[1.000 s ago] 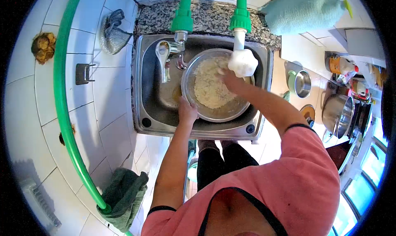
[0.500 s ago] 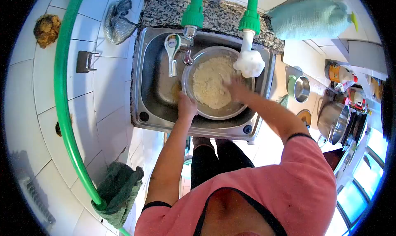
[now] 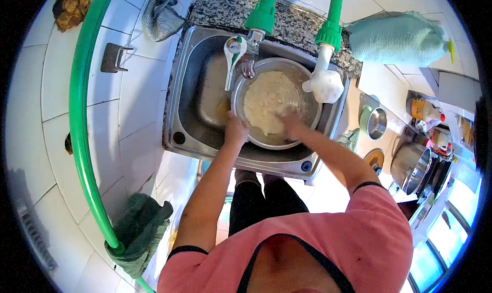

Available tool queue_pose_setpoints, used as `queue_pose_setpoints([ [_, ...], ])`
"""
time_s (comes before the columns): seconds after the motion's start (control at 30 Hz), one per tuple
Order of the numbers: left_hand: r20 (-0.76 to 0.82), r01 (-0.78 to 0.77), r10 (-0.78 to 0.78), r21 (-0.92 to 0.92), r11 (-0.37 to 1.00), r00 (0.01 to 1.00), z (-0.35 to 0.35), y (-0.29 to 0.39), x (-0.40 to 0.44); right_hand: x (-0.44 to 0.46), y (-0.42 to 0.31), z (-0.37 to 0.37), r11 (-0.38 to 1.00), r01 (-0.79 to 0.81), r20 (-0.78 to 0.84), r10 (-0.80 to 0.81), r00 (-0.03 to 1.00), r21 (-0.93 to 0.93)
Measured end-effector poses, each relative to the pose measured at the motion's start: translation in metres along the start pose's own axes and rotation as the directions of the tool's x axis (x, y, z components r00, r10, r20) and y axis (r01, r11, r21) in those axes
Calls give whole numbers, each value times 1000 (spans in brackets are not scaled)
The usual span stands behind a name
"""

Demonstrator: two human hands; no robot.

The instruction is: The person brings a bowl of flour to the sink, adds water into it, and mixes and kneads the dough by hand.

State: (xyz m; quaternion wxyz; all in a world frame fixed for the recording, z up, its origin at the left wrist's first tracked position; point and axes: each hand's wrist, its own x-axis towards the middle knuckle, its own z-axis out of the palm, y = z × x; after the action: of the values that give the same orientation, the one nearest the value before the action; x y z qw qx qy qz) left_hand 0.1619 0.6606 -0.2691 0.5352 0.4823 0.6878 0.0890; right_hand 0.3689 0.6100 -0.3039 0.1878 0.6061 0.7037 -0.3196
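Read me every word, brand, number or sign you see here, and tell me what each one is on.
No text can be read.
Orange-labelled bottle, at right: too small and blurred to read.
Round tap badge: too small to make out.
Metal bowl: no writing visible.

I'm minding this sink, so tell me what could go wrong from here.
1. The right hand, blurred at the pale mixture, might slop some over the rim of the metal bowl.
2. The bowl could slide in the sink if the left hand at its edge slips.
3. The metal tap sits close by the rim; a bumped lever might let water in.
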Motion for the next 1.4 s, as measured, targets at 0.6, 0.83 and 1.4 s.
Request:
queue_pose_setpoints([
  [0.6, -116, -243, 280, 262, 934, 953, 8, -29, 14, 41, -61, -31, 944, 328, -37, -327, 944, 26],
  [0.83, -45, -27, 31, 90, 996, 998, -2, 0, -1, 35, 34, -13, 915, -69, -37, 91, 995, 397],
  [1.4, -107, -274, 295, 177, 945, 949, 15, -38, 19, -13, -37, -12, 968, 222, -62, -216, 974, 115],
])
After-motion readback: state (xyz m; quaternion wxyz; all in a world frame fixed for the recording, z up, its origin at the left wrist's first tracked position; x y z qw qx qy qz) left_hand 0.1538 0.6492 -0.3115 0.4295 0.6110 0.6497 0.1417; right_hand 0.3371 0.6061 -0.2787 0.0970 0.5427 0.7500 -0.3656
